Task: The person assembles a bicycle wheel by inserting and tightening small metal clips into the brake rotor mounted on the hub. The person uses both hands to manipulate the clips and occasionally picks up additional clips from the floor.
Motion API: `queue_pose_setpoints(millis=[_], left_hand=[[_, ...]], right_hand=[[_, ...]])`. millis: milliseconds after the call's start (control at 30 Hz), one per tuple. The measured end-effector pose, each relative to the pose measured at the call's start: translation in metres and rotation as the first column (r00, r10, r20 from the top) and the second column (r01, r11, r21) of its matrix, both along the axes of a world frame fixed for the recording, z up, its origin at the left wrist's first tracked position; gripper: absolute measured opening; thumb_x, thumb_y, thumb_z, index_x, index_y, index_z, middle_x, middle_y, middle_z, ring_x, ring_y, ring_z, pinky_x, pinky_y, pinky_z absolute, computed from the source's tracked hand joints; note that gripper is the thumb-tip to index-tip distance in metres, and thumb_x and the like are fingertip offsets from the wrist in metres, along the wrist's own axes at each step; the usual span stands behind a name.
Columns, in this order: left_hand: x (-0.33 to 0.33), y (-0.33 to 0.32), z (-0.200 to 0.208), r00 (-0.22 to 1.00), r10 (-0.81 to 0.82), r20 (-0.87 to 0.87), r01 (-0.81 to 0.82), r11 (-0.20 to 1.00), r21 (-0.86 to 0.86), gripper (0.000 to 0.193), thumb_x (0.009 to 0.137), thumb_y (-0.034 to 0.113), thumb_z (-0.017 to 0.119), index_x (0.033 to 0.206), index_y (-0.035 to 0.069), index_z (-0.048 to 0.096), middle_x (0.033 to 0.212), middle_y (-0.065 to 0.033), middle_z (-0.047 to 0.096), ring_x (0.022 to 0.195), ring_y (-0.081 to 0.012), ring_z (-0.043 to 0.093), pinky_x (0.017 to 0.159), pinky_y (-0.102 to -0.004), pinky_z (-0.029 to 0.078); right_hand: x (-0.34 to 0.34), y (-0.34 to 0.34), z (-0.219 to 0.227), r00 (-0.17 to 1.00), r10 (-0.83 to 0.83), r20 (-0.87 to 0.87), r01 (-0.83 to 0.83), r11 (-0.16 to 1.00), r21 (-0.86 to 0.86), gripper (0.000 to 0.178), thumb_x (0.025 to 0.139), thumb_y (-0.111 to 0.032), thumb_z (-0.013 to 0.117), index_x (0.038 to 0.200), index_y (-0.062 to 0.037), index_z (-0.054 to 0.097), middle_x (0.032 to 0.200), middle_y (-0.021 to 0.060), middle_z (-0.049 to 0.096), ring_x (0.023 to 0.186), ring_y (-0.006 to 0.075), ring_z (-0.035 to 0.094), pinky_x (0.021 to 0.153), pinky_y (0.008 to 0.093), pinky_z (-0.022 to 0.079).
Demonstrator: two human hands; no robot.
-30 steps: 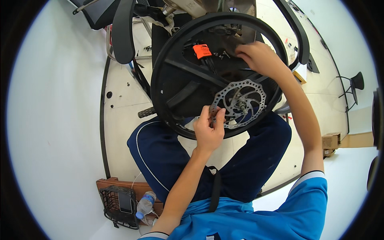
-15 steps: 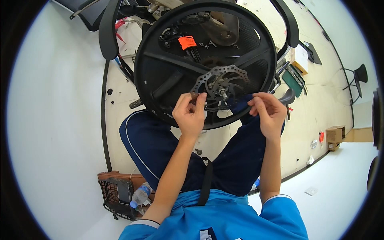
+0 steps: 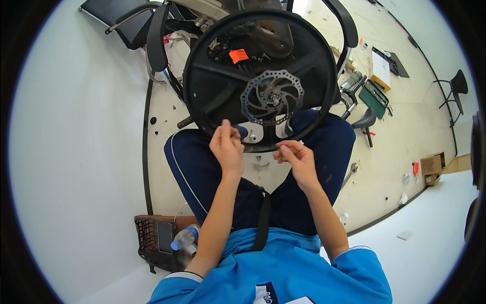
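Note:
A black spoked wheel [image 3: 216, 75] lies flat in front of me, over the seat of a black chair. Around the axle at its hub sits a silver brake disc [image 3: 249, 105] with a wavy, drilled edge. My left hand [image 3: 228, 150] is at the wheel's lower left rim, its fingers loosely bent and apart, with nothing visible in them. Below the lower right rim is my right hand [image 3: 299, 163], fingers half curled and pointing left; I see nothing in it. Neither hand touches the disc.
Chair armrests [image 3: 157, 44] flank the wheel. Beneath it show an orange tag [image 3: 238, 55] and small metal parts. On the floor to the right are a green tool case [image 3: 373, 99], a bicycle saddle [image 3: 364, 119] and a cardboard box [image 3: 432, 164]. A black basket [image 3: 147, 238] and bottle [image 3: 185, 237] are lower left.
Both hands have come off the disc and drawn back toward me, the right one also moving left. The disc, tilted before, now lies flatter at the hub. The whole view has shifted slightly.

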State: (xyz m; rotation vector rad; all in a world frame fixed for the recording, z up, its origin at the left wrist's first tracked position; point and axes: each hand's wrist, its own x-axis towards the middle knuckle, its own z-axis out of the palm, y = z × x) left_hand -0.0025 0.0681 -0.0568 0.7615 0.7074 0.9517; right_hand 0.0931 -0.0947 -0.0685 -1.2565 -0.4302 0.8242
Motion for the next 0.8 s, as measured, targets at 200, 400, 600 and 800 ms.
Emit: queue_pose_setpoints(millis=[200, 400, 600, 800], left_hand=[[-0.007, -0.061, 0.005, 0.956, -0.257, 0.143, 0.277, 0.950, -0.144, 0.031, 0.102, 0.024, 0.060, 0.078, 0.006, 0.054, 0.071, -0.0034, 0.057, 0.038, -0.0046, 0.032, 0.037, -0.0228, 0.019], [-0.021, -0.073, -0.010, 0.825, -0.548, -0.140, 0.564, 0.815, 0.130, 0.021, 0.103, 0.023, 0.058, 0.098, 0.003, 0.062, 0.086, -0.0055, 0.064, 0.058, -0.0074, 0.056, 0.049, -0.0229, 0.042], [-0.056, -0.066, -0.024, 0.813, -0.354, -0.462, 0.578, 0.588, 0.566, 0.027, 0.096, 0.011, 0.065, 0.120, 0.000, 0.064, 0.117, -0.0111, 0.067, 0.104, -0.0215, 0.067, 0.089, -0.0326, 0.054], [-0.072, -0.076, -0.030, 0.793, -0.279, -0.541, 0.597, 0.534, 0.599, 0.021, 0.086, 0.005, 0.075, 0.106, -0.001, 0.073, 0.094, -0.0120, 0.072, 0.082, -0.0218, 0.072, 0.075, -0.0302, 0.057]], right_hand=[[-0.054, 0.014, -0.041, 0.987, -0.090, 0.133, 0.092, 0.996, -0.004, 0.020, 0.099, -0.009, 0.063, 0.112, 0.0040, 0.068, 0.091, 0.0088, 0.074, 0.082, 0.0093, 0.067, 0.073, 0.0242, 0.051], [-0.065, -0.021, -0.052, 0.932, 0.036, -0.362, -0.058, 0.997, -0.050, 0.019, 0.103, -0.019, 0.058, 0.102, -0.0028, 0.068, 0.074, -0.0008, 0.061, 0.050, 0.0040, 0.042, 0.046, 0.0211, 0.029], [-0.056, -0.031, -0.038, 0.875, 0.024, -0.484, 0.017, 0.997, 0.081, 0.015, 0.101, -0.023, 0.064, 0.097, -0.0091, 0.059, 0.071, 0.0005, 0.062, 0.039, 0.0051, 0.035, 0.038, 0.0224, 0.021], [-0.056, -0.028, -0.053, 0.909, 0.076, -0.410, -0.047, 0.996, 0.082, 0.016, 0.099, -0.023, 0.066, 0.093, -0.0102, 0.058, 0.070, 0.0013, 0.064, 0.037, 0.0050, 0.034, 0.037, 0.0222, 0.022]])
